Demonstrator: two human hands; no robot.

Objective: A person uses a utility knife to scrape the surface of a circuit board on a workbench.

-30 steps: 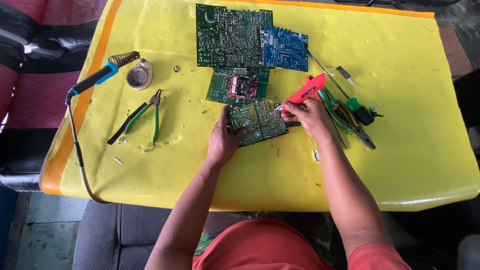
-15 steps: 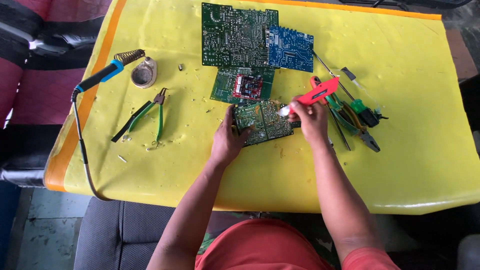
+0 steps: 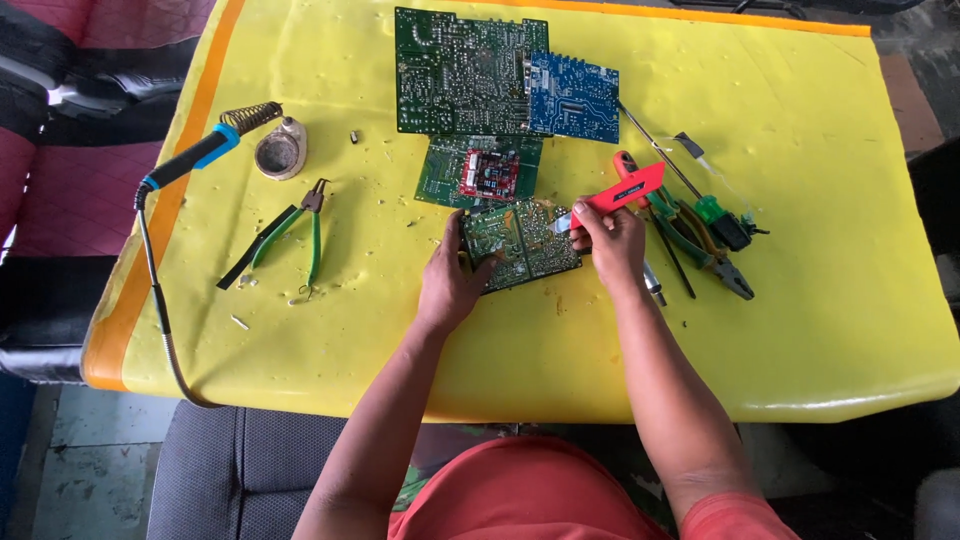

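A yellow table cover carries circuit boards, pliers and a soldering iron; beside it stand striped seats. The left hand grasps the small green circuit board at the table middle. The right hand is clenched around a red tool, perhaps a cutter. Compared with before, the hands have hardly moved.

A desk under a yellow cover carries a large green circuit board at its far middle. Just right of that board lies a blue board, just below it a smaller green board. Well left of it lie a blue-handled soldering iron and green-handled pliers.
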